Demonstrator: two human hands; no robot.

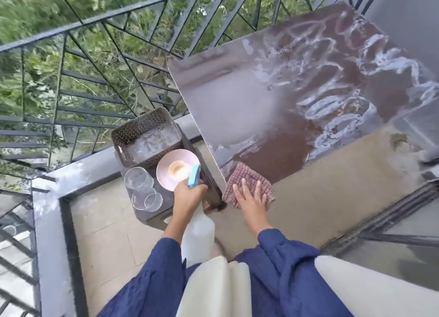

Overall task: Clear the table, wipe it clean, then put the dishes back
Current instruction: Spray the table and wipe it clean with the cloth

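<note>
The brown table (240,103) carries white foamy spray trails (337,79) across its right half. My right hand (250,199) lies flat, fingers spread, on a red checked cloth (247,180) at the table's near corner. My left hand (190,195) is shut on a white spray bottle (198,231) with a blue trigger head (194,178), held beside the table's left edge. On a low dark stool (166,200) to the left sit a pink plate (166,174) with a small cup (177,169) on it and clear glasses (139,181).
A perforated brown basket (142,129) stands behind the plate on the stool. A black metal railing (95,55) runs behind and to the left, above a grey ledge (50,212). Tiled floor (109,245) lies below; a sliding-door track (392,212) is at the right.
</note>
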